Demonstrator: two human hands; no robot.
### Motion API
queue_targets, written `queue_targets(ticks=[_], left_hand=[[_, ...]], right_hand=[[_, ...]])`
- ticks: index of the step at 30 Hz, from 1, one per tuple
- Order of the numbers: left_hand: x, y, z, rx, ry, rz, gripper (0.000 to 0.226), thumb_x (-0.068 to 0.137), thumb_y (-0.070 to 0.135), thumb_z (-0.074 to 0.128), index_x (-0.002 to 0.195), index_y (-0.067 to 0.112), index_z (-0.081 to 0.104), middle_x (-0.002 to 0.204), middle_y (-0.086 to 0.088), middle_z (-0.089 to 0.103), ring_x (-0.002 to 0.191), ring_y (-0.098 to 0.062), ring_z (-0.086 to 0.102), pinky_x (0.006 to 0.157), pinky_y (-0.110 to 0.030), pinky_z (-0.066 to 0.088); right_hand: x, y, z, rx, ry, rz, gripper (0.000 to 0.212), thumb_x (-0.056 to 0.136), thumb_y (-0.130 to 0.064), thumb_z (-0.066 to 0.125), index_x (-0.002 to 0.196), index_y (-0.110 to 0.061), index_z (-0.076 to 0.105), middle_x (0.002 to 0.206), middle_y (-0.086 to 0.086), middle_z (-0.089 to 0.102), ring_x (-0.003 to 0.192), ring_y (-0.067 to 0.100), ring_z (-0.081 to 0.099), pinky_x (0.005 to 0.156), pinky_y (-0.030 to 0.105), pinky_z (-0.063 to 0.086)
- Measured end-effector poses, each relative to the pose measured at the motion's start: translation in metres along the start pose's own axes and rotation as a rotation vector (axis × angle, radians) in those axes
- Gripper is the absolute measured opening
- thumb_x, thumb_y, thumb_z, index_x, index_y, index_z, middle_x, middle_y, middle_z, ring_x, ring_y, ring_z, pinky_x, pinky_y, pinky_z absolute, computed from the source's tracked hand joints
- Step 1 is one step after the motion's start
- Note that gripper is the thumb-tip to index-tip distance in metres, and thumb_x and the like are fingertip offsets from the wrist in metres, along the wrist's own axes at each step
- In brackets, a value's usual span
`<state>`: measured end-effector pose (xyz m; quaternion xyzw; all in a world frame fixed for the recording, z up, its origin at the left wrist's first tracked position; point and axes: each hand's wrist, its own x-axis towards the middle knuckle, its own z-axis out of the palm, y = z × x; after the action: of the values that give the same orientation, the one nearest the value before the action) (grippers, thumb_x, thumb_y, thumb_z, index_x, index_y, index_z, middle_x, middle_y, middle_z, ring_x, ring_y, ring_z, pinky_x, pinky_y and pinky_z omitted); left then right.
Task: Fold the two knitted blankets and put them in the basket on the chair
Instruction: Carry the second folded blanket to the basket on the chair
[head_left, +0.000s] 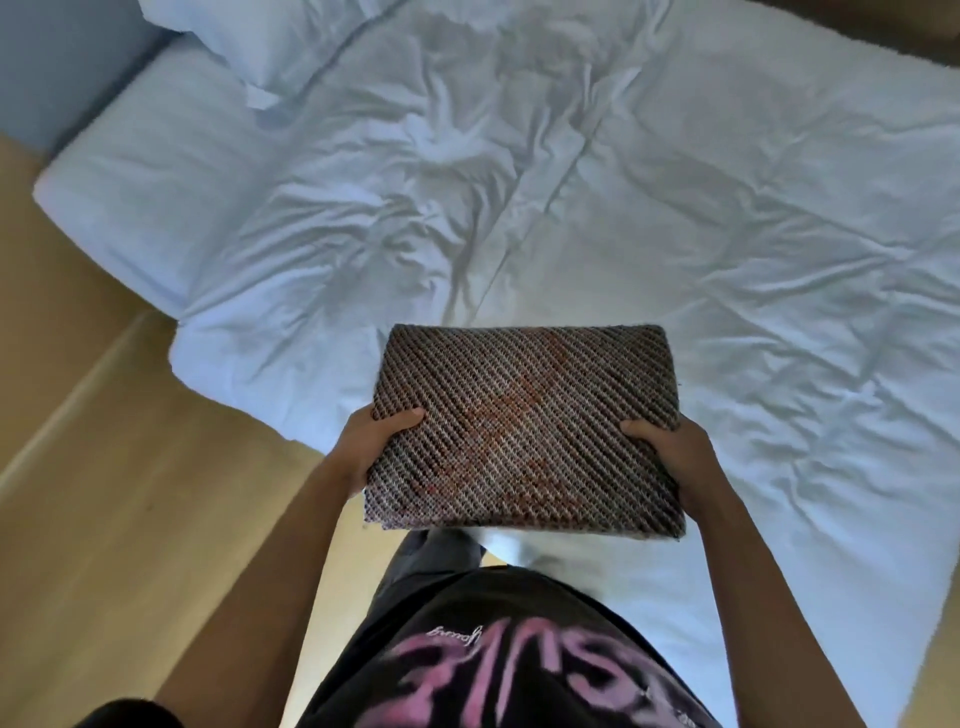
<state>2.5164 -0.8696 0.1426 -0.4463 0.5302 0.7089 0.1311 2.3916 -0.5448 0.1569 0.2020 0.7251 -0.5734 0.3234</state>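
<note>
Over the bed (623, 182), folded knitted blanket (524, 431), gripped by hands (376, 441) (675, 457)

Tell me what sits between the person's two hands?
In the head view, the folded knitted blanket spans the gap; the left hand and right hand grip its opposite edges.

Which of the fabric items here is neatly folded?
The dark, diagonally ribbed knitted blanket, held at its sides by the left hand and right hand. The white duvet lies wrinkled and spread out.
</note>
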Motion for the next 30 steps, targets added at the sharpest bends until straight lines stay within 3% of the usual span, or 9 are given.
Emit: queue_targets(ticks=[5, 11, 15, 23, 27, 30], left_hand=[[-0.057, -0.043, -0.023, -0.176, 0.104, 0.075, 0.05, 0.068, 0.021, 0.077, 0.111, 0.001, 0.062, 0.102, -0.015, 0.072, 0.092, -0.034, 0.069, 0.081, -0.044, 0.056], [-0.127, -0.109, -0.06, -0.376, 0.29, 0.126, 0.045, 0.074, 0.019, 0.075, 0.112, -0.002, 0.062, 0.106, -0.02, 0.07, 0.096, -0.038, 0.067, 0.086, -0.049, 0.054], [-0.175, -0.158, -0.082, -0.518, 0.395, 0.161, 0.046, 0.072, 0.019, 0.074, 0.109, -0.005, 0.062, 0.104, -0.022, 0.07, 0.094, -0.038, 0.067, 0.08, -0.046, 0.057], [-0.277, -0.289, -0.113, -0.795, 0.667, 0.174, 0.039, 0.078, 0.013, 0.071, 0.109, -0.006, 0.061, 0.103, -0.024, 0.069, 0.094, -0.038, 0.067, 0.083, -0.047, 0.055], [-0.329, -0.354, -0.127, -0.936, 0.802, 0.198, 0.033, 0.078, 0.01, 0.071, 0.105, -0.006, 0.061, 0.099, -0.024, 0.07, 0.085, -0.033, 0.071, 0.067, -0.035, 0.059], [-0.371, -0.404, -0.133, -1.028, 0.87, 0.235, 0.038, 0.076, 0.013, 0.073, 0.108, -0.004, 0.06, 0.099, -0.022, 0.071, 0.088, -0.035, 0.07, 0.068, -0.035, 0.059]], right_hand=[[-0.01, -0.01, 0.023, -0.119, -0.168, -0.068, 0.027, 0.069, -0.023, 0.081, 0.09, -0.029, 0.066, 0.088, -0.007, 0.069, 0.077, 0.014, 0.068, 0.06, 0.025, 0.051], [-0.031, -0.016, 0.083, -0.331, -0.42, -0.132, 0.03, 0.067, -0.025, 0.082, 0.092, -0.03, 0.067, 0.094, -0.007, 0.07, 0.082, 0.018, 0.069, 0.07, 0.031, 0.053], [-0.053, -0.009, 0.134, -0.493, -0.559, -0.2, 0.025, 0.07, -0.024, 0.08, 0.09, -0.031, 0.067, 0.093, -0.007, 0.071, 0.082, 0.017, 0.068, 0.07, 0.03, 0.052], [-0.136, 0.047, 0.24, -0.767, -0.878, -0.289, 0.019, 0.074, -0.018, 0.077, 0.089, -0.027, 0.07, 0.086, -0.009, 0.074, 0.071, 0.008, 0.071, 0.056, 0.021, 0.052], [-0.193, 0.09, 0.289, -0.878, -0.996, -0.304, 0.017, 0.074, -0.018, 0.076, 0.088, -0.026, 0.071, 0.088, -0.009, 0.075, 0.08, 0.012, 0.071, 0.069, 0.029, 0.053], [-0.241, 0.129, 0.32, -0.973, -1.095, -0.345, 0.016, 0.075, -0.02, 0.076, 0.087, -0.028, 0.07, 0.089, -0.012, 0.073, 0.083, 0.012, 0.069, 0.073, 0.03, 0.053]])
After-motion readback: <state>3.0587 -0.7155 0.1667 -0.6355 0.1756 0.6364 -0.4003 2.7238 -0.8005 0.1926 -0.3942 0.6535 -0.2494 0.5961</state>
